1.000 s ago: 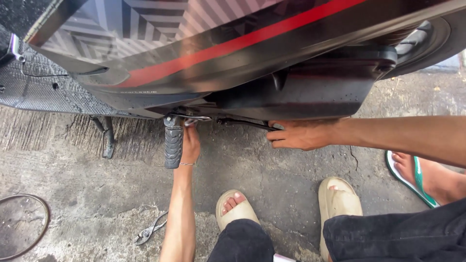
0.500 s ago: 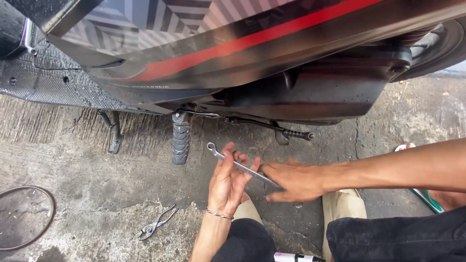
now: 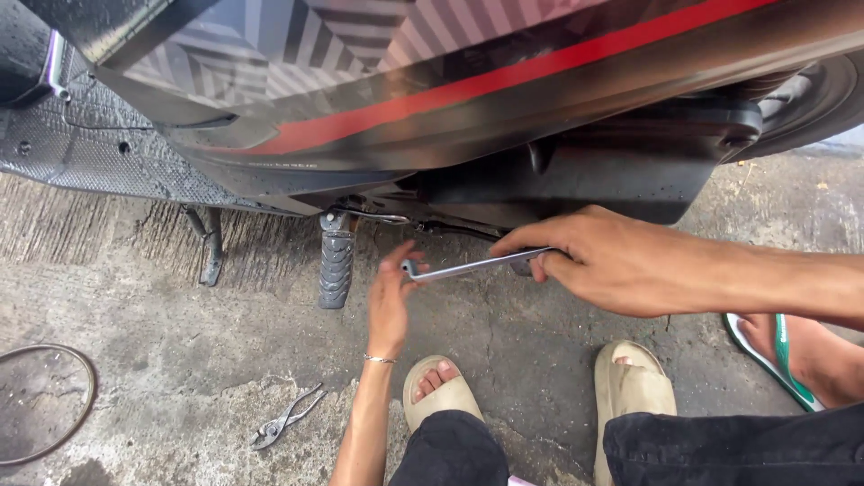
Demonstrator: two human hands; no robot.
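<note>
Head view: right hand (image 3: 621,265) pinching the far end of a slim metal wrench (image 3: 472,266), now lifted level just right of the ribbed footpeg (image 3: 336,268) instead of slanting lower down. Left hand (image 3: 391,301) risen beside the footpeg, fingers loosely curled, fingertips meeting the wrench's ring end. Pliers (image 3: 286,417) unmoved on concrete, below-left of the footpeg.

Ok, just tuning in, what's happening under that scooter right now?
A person crouches beside the scooter on the concrete. The right hand holds a wrench by one end, level below the bodywork; the left hand touches its other end next to the footpeg. Pliers lie on the ground nearby.
</note>
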